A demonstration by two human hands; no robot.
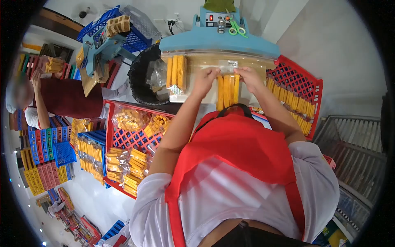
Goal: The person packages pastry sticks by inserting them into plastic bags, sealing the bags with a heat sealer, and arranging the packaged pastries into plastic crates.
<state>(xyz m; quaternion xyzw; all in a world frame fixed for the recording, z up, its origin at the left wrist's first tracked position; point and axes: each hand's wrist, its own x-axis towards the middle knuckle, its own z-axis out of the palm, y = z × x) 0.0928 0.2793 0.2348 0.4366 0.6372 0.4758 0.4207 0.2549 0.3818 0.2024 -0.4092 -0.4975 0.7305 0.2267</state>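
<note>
A clear plastic bag of long yellow-orange sticks (228,91) hangs between my hands, below the long blue bar of a bag sealer (185,43). My left hand (205,81) pinches the bag's upper left corner. At the upper right corner, my right hand (250,78) grips the same bag with closed fingers. Another bag of yellow-orange sticks (176,72) stands on the pale work surface, left of my left hand. Green-handled scissors (237,29) and a small metal-coloured cylinder (221,25) rest on the sealer.
Red crates hold bagged sticks, one crate (319,88) at right and another (109,136) at lower left. A black-lined bin (138,76) stands left of the work surface. Farther left, another person in a dark red apron (74,98) is near a second blue machine (96,53).
</note>
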